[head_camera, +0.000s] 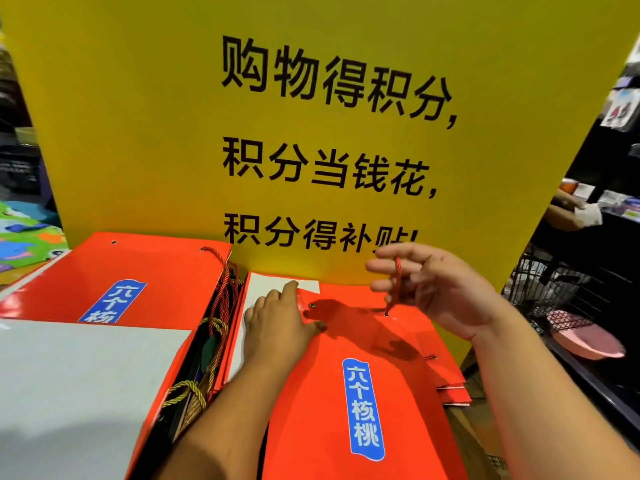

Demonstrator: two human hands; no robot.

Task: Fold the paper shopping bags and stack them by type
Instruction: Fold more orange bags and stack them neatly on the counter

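Now we press our left hand flat on the red bag that lies in the lower middle of the frame. Its fingers are straight and close together, their tips on the white flap at the bag's top edge, and the thumb lies out to the right. Our right hand hovers over the bag's upper right corner, its curled fingers pinching the red cord. The cord drops nearly upright to an eyelet in the bag. A blue label with white characters runs down the bag's face. At the bag's right edge we see the edges of more red bags lying flat beneath it.

At the left of the frame lies another red bag with the same label, and a pale grey panel covers its near part. A tangle of red and gold cords fills the gap between the two piles. Behind everything stands a yellow sign with black characters. A wire cart shows at the right edge.
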